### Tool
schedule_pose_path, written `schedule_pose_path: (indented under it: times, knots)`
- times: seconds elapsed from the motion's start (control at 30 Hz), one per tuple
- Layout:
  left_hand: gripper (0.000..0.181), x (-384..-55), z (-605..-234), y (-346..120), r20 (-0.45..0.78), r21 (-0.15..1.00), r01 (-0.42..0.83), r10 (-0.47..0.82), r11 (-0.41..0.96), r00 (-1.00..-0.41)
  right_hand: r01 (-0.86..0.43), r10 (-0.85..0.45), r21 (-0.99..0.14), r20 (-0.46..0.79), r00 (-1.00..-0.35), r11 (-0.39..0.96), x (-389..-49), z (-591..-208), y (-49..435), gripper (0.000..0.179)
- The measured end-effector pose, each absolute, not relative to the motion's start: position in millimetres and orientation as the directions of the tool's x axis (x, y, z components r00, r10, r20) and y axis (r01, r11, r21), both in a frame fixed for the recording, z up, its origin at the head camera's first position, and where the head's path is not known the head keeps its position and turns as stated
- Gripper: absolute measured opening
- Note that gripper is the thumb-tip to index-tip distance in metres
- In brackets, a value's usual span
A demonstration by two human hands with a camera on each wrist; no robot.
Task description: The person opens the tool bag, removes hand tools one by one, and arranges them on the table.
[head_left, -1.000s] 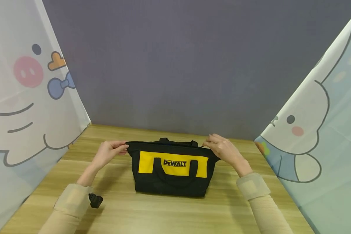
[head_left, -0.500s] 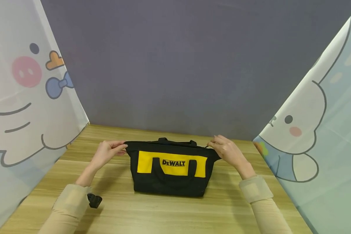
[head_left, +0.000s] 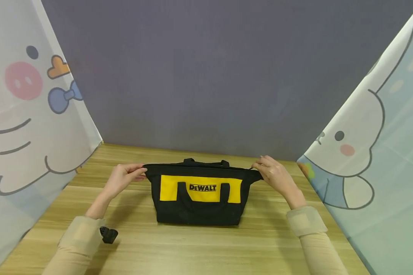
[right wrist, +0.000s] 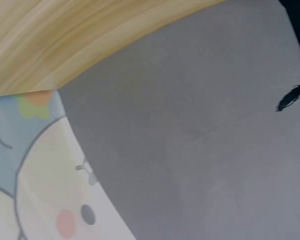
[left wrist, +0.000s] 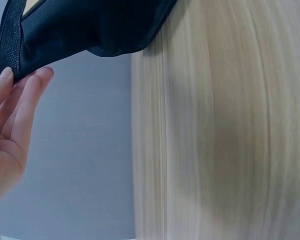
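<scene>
the bag (head_left: 201, 196) looks like matt cloth, the table (head_left: 165, 248) smooth, wood-grained, faintly glossy.

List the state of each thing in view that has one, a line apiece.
Tool bag: upright on the table, top edges close together; whether fully zipped, unclear.
Front handle: hanging down against the yellow panel.
Rear handle: raised behind the top edges.
Left hand: pinches the bag's left top corner.
Right hand: fingers curled, apparently pinching a thin black pull.
</scene>
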State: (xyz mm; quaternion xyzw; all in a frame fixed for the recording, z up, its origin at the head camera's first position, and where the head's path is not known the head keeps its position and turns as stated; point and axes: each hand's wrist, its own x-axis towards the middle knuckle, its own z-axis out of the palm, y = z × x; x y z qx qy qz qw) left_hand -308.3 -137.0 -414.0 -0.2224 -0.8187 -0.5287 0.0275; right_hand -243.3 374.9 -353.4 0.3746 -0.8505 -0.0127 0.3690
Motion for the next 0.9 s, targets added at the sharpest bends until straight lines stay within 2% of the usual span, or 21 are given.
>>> schedule_pose_path:
  times: [0.1, 0.3, 0.53, 0.9]
  knots:
    - [0.037, -308, -411, -138, 0.269, 0.854, 0.384, 0.333, 0.352, -0.904, -0.622, -0.636, 0.29, 0.626, -0.452, 0.728, -241, -354, 382, 0.025]
    - [0.037, -307, -410, -138, 0.253, 0.852, 0.372, 0.334, 0.368, -0.908, -0.622, -0.642, 0.317, 0.649, -0.408, 0.716, -240, -357, 388, 0.027]
    - [0.036, -306, -412, -138, 0.247, 0.855, 0.364, 0.327, 0.369, -0.912, -0.612, -0.626, 0.291, 0.637, -0.45, 0.735, -238, -357, 391, 0.031]
    - [0.036, -305, -413, -136, 0.259, 0.857, 0.373, 0.328, 0.355, -0.908, -0.607, -0.616, 0.297, 0.665, -0.423, 0.737, -233, -364, 403, 0.034]
